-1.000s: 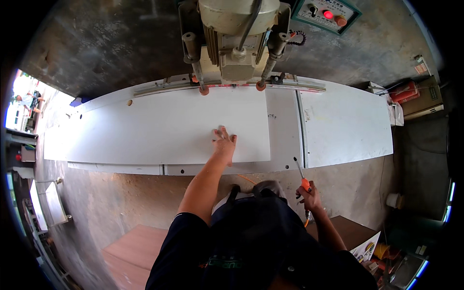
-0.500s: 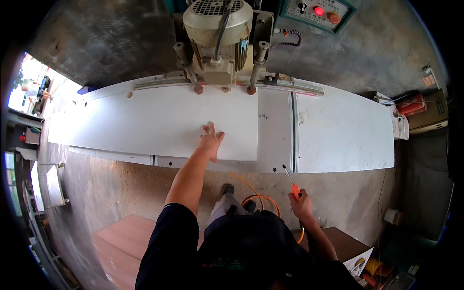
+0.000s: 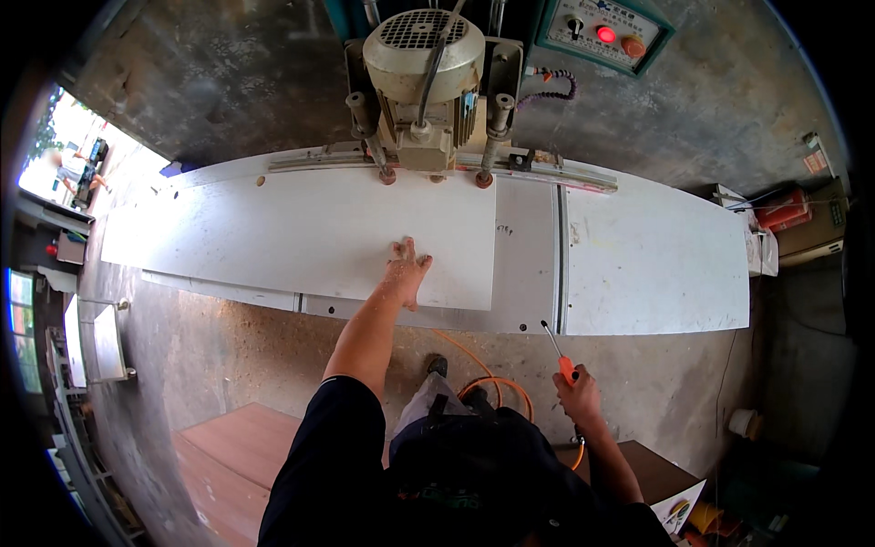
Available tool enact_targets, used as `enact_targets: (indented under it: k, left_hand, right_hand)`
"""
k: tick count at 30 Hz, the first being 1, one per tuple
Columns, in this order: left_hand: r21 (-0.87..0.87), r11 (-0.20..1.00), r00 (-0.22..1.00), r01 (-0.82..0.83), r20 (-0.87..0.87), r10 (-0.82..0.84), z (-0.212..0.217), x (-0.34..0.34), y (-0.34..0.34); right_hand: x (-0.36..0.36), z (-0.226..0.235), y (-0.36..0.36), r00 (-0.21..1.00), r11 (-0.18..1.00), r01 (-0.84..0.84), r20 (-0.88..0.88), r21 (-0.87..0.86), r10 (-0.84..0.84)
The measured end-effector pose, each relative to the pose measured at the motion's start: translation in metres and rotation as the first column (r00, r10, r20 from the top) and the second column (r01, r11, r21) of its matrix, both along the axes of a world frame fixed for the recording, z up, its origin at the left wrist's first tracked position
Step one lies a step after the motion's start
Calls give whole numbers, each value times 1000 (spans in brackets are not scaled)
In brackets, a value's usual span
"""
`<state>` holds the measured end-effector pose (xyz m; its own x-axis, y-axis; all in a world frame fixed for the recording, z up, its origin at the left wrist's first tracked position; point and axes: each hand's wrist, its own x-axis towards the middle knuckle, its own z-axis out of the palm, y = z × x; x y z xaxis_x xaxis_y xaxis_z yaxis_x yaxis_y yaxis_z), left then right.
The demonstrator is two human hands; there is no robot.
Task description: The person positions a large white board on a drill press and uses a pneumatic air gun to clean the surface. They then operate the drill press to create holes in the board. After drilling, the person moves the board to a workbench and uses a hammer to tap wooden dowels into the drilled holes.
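A long white board (image 3: 301, 237) lies on the machine's worktable (image 3: 524, 264). Near the board's right front part rests my left hand (image 3: 406, 275), its fingers spread on the surface and gripping nothing. My right hand (image 3: 580, 398), off the table's front edge, is closed around an orange air blow gun (image 3: 568, 370). The gun's thin metal nozzle points forward, its tip close to the table edge. An orange hose (image 3: 578, 454) shows below that hand. Over the board's back edge stands a drilling machine's motor (image 3: 424, 59), with two metal posts (image 3: 485, 173) coming down at the board.
A control box (image 3: 604, 36) with a lit red lamp is at the back right. A metal rail (image 3: 310, 164) runs along the table's back. More orange hose (image 3: 510, 383) coils on the floor by my feet. Brown boards (image 3: 241, 456) lie at the lower left. A distant person (image 3: 68, 169) is at far left.
The whole scene sits slightly farther right and lower in the picture. My left hand stays on the board, and my right hand still grips the blow gun near the table edge.
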<state>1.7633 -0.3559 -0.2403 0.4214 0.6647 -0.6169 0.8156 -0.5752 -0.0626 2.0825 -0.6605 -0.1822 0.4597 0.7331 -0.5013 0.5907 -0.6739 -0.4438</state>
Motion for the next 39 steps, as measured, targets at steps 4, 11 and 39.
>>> enact_targets:
  k: [4, 11, 39]
  left_hand:
    - [-1, 1000, 999, 19, -43, -19, -1, -1, 1]
    - [17, 998, 994, 63, -93, -61, 2, 1, 0]
    - [92, 996, 978, -19, 210, -1, -30, -31, -9]
  right_hand:
    - [-1, -2, 7, 994, 999, 37, -102, 28, -34]
    - [4, -9, 42, 942, 962, 105, -335, 253, -15]
    - [-81, 35, 241, 824, 792, -539, -376, -287, 425]
